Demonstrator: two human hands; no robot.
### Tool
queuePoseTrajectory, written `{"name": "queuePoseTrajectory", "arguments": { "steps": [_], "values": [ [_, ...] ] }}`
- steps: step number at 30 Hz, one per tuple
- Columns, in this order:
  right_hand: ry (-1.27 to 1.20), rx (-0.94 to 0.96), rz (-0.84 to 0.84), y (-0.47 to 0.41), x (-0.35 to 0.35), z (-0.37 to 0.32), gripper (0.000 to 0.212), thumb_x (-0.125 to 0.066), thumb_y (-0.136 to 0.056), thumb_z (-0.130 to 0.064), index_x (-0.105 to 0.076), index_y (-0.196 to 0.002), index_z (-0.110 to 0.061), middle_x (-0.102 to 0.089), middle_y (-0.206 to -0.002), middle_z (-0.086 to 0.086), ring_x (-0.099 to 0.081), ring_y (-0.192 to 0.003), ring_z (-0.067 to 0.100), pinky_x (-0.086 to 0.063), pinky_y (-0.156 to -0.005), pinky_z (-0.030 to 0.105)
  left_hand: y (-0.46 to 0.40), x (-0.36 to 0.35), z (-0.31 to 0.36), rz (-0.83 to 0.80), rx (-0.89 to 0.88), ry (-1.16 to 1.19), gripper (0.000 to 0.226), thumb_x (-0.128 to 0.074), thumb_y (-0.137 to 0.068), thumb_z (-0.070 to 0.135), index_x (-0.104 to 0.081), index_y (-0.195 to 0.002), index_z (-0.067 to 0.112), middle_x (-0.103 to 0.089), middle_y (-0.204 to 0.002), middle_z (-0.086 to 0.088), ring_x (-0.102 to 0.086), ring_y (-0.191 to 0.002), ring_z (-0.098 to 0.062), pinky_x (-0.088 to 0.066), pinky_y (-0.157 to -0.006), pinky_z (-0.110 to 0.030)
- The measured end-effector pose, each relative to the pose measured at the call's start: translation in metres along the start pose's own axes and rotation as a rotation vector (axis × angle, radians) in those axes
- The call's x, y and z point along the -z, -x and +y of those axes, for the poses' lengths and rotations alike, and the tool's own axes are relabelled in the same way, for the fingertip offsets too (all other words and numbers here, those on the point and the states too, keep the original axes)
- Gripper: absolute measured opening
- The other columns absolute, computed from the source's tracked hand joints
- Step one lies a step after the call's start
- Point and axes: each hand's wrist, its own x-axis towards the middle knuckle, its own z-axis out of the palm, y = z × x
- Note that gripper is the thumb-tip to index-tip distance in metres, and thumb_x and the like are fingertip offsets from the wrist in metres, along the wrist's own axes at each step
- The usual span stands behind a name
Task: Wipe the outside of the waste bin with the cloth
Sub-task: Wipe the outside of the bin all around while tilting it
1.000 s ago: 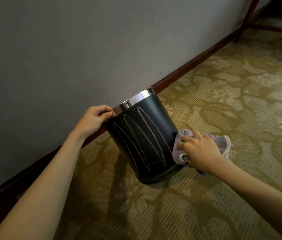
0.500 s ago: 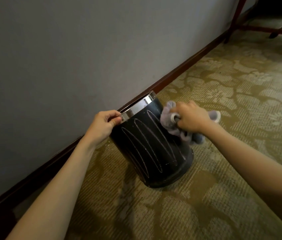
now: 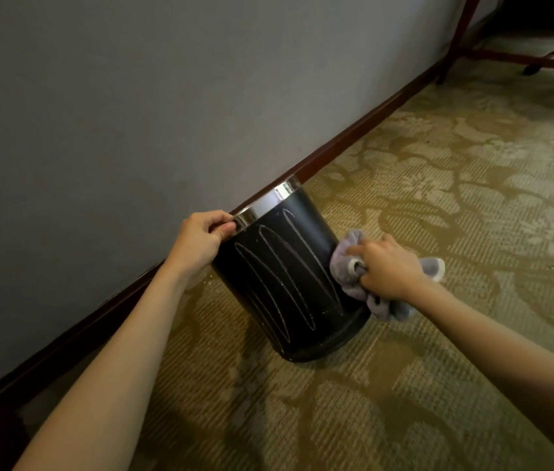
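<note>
A black waste bin (image 3: pixel 289 283) with a shiny metal rim and pale oval marks on its side stands on the carpet, tilted with its top toward the wall. My left hand (image 3: pixel 202 237) pinches the metal rim at its left end. A crumpled grey cloth (image 3: pixel 347 266) is held in my right hand (image 3: pixel 386 268), which presses it against the bin's right side at about mid height. The far side of the bin is hidden.
A grey wall (image 3: pixel 133 113) with a dark wooden skirting board (image 3: pixel 353 147) runs right behind the bin. Patterned olive carpet (image 3: pixel 438 198) spreads to the right and front. Red-brown furniture legs (image 3: pixel 455 39) stand at the top right.
My right hand slid the cloth up from the bin's lower right side to near the rim, then back down to mid height. The left hand kept its pinch on the rim.
</note>
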Motion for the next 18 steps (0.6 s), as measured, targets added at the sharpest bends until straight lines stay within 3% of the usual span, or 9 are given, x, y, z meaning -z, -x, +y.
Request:
{"name": "queuePoseTrajectory", "arguments": {
  "steps": [3,7,10,15,18],
  "values": [
    [0.066,-0.018,-0.100,0.017,-0.014,0.010,0.038,-0.057,-0.084,-0.032,-0.048,-0.120,-0.040,-0.043,-0.129,-0.007,-0.037,-0.106,0.023,-0.042,-0.078,0.039,-0.001,0.002,-0.003,0.022,0.011,-0.009,0.023,-0.056,-0.094,0.009,-0.068,-0.079,0.021,-0.066,-0.075,0.004,-0.060,-0.074,-0.007,-0.042,-0.068,-0.023],
    [0.264,-0.042,-0.113,0.024,-0.017,0.006,0.022,-0.060,-0.083,-0.033,-0.056,-0.104,-0.027,-0.053,-0.117,-0.003,-0.042,-0.107,0.024,-0.046,-0.080,0.040,-0.001,-0.004,0.004,-0.018,0.023,-0.010,0.024,-0.056,-0.094,0.013,-0.069,-0.079,0.026,-0.069,-0.080,0.004,-0.064,-0.081,-0.009,-0.042,-0.067,-0.022],
    [0.378,-0.050,-0.162,0.028,-0.020,0.002,0.028,-0.063,-0.083,-0.033,-0.056,-0.107,-0.020,-0.053,-0.119,0.003,-0.046,-0.111,0.027,-0.044,-0.079,0.038,-0.002,-0.009,0.011,-0.030,0.003,-0.044,0.018,-0.058,-0.093,0.013,-0.071,-0.083,0.020,-0.070,-0.081,0.001,-0.064,-0.083,-0.012,-0.043,-0.069,-0.023],
    [0.338,-0.032,-0.150,0.033,-0.021,0.004,0.024,-0.061,-0.085,-0.032,-0.058,-0.106,-0.021,-0.053,-0.119,0.001,-0.046,-0.110,0.026,-0.047,-0.079,0.037,-0.002,-0.010,0.013,-0.035,-0.003,-0.052,0.015,-0.059,-0.093,0.011,-0.072,-0.086,0.015,-0.070,-0.083,-0.004,-0.064,-0.084,-0.016,-0.045,-0.074,-0.027],
    [0.256,-0.027,-0.067,0.029,-0.011,0.003,0.020,-0.057,-0.085,-0.034,-0.058,-0.101,-0.022,-0.055,-0.113,-0.003,-0.046,-0.105,0.025,-0.046,-0.072,0.039,0.000,-0.007,0.007,-0.036,0.007,-0.016,0.022,-0.057,-0.094,0.012,-0.071,-0.080,0.023,-0.070,-0.077,0.004,-0.066,-0.078,-0.009,-0.044,-0.068,-0.022]
  ]
}}
